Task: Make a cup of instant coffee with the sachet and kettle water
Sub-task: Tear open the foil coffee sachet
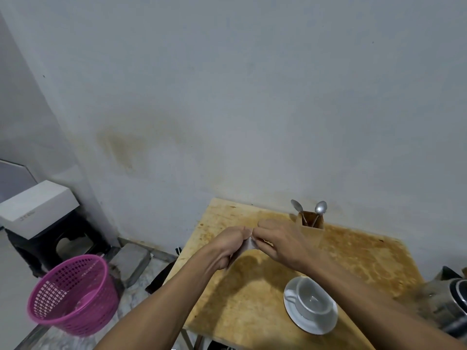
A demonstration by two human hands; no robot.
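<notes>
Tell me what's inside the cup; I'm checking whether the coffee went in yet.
The cup on its saucer looks empty: bare white bottom, no powder or water. Its near inner wall is hidden by the rim.

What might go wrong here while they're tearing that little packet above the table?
1. Both hands, left hand and right hand, pinch the sachet over bare table, well away from the cup. If it rips suddenly, powder would likely land on the wood.
2. The right forearm passes close above the cup and saucer; a jerk might knock them.
3. The kettle sits at the table's right edge, near that elbow.
</notes>
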